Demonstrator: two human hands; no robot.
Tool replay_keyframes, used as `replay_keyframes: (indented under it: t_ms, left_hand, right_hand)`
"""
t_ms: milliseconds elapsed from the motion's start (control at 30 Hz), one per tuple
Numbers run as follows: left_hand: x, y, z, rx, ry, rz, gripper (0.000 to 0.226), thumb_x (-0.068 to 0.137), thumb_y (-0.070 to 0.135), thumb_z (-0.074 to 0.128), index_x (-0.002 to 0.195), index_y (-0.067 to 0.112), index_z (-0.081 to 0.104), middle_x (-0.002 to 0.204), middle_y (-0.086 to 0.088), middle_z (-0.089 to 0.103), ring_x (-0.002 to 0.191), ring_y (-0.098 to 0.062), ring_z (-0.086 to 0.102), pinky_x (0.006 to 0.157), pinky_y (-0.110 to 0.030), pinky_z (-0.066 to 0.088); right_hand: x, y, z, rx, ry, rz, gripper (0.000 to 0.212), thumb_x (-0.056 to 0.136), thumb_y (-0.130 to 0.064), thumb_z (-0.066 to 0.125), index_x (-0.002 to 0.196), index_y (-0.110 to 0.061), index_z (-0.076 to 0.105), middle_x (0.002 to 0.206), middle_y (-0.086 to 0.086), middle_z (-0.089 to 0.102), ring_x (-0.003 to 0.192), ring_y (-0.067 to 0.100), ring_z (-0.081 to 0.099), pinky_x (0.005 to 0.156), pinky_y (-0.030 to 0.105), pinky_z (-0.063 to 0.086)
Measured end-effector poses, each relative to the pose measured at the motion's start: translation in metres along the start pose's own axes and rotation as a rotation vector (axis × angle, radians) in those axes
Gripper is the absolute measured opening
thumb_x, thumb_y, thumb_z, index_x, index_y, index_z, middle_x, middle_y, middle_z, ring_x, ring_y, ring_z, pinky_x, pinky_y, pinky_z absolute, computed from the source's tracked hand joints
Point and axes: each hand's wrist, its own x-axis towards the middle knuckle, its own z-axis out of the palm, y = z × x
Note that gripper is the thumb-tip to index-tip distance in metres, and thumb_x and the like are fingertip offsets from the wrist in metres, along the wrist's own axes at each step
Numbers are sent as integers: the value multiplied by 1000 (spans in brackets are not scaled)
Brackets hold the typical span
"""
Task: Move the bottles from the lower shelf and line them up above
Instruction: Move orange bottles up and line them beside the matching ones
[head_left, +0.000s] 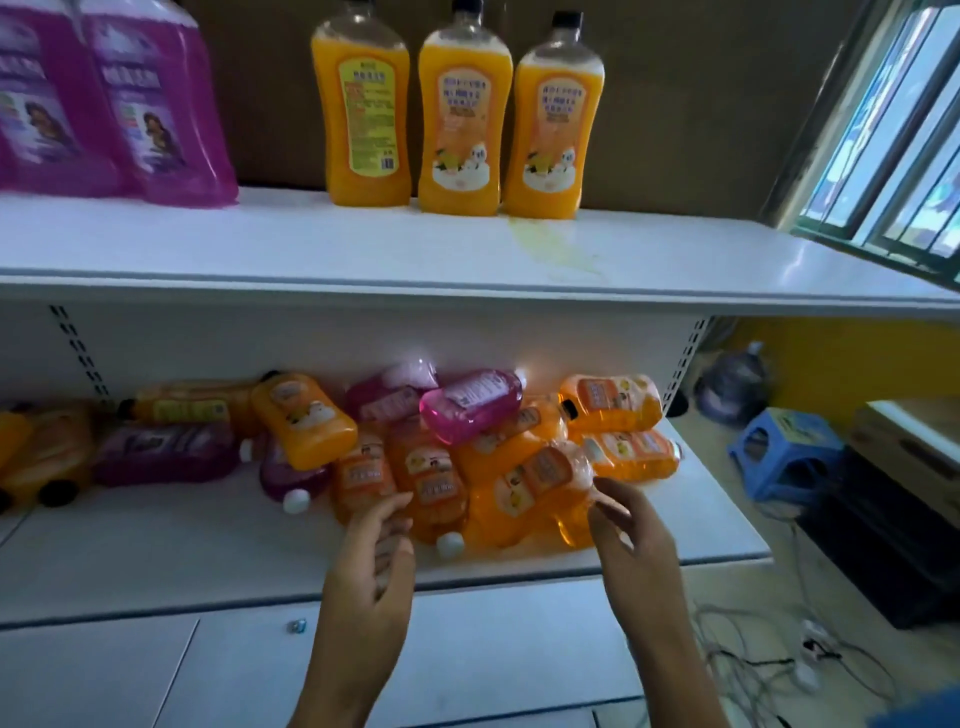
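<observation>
Orange plastic bottle (524, 493) lies flat on the white lower shelf (182, 540), between both grips: left hand (371, 561) and right hand (631, 545), fingers spread, holding nothing.

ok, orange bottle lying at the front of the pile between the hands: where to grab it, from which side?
Take the orange bottle across its narrowed waist, from above and the front. It lies flat on other bottles, label up, with that side bare. The right hand is nearest, fingers relaxed; the left hand could steady the neighbours.
</observation>
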Motion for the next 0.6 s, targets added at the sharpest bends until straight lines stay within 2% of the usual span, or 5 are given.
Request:
replay_keyframes:
  t_ms: [67,167,300,467,600]
  left_hand:
    - [2,-5,8,58,-90,-41,38,98,18,54,117,51,53,115,23,59,108,12,52,74,-7,45]
    - [9,-7,28,192,-277,-25,31,98,34,53,119,56,47,119,40,50,115,19,44,86,-12,42]
    - [27,-6,71,340,-414,77,45,99,34,54,140,44,36,144,22,38,134,-1,37,107,-26,38]
    - [44,-22,113,581,-500,151,81,98,32,56,153,38,-3,161,18,-10,151,-16,2,118,-37,21]
    - [52,-42,124,688,-430,200,93,96,31,59,151,36,-16,163,9,-10,151,-20,4,120,-39,23]
  right_hand:
    - [7,15,5,-46,4,45,27,100,-21,57,121,-38,55,127,-10,61,117,12,58,81,17,46]
    - [19,27,13,-137,-10,82,37,98,-21,62,126,-39,49,135,-5,51,121,18,54,91,35,54]
    - [38,33,21,-239,-43,51,54,90,-19,73,136,-33,48,143,2,44,124,27,53,94,51,56]
    - [55,32,19,-346,-129,10,70,88,-33,74,146,-38,36,153,3,40,130,32,52,98,53,54]
    - [70,28,9,-451,-252,15,79,86,-38,76,150,-39,29,155,-1,42,133,30,51,102,49,52]
